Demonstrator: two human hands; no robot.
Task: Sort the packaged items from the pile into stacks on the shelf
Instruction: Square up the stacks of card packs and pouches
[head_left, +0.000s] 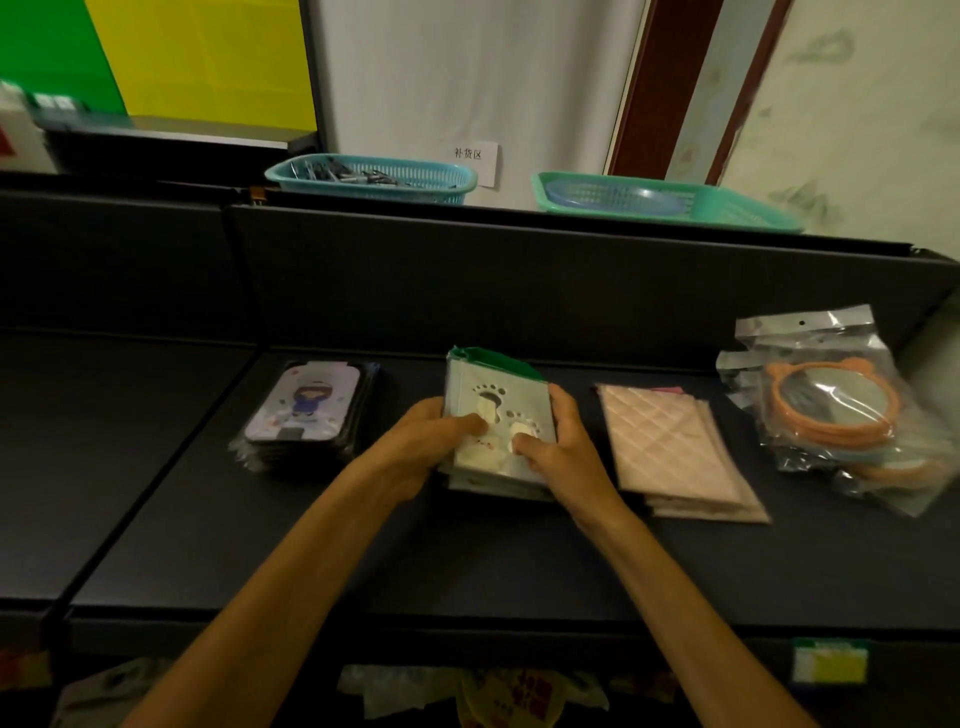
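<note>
On the dark shelf (260, 545) a stack of pale blue footprint-pattern packets (496, 410) stands in the middle, tilted up off the surface. My left hand (431, 441) grips its left edge and my right hand (558, 447) grips its right edge, thumbs on the top packet. To the left lies a stack of packets with a cartoon girl (306, 410). A stack of pink quilted packets (675, 447) lies to the right. Further right is a heap of bagged orange round mirrors (826, 405).
The shelf's dark back panel (519, 280) rises behind the stacks. Two teal baskets (371, 179) (665, 205) sit on top of it. A yellow-green price tag (830, 666) is on the shelf's front edge. Plastic-wrapped goods (498, 696) show on the level below.
</note>
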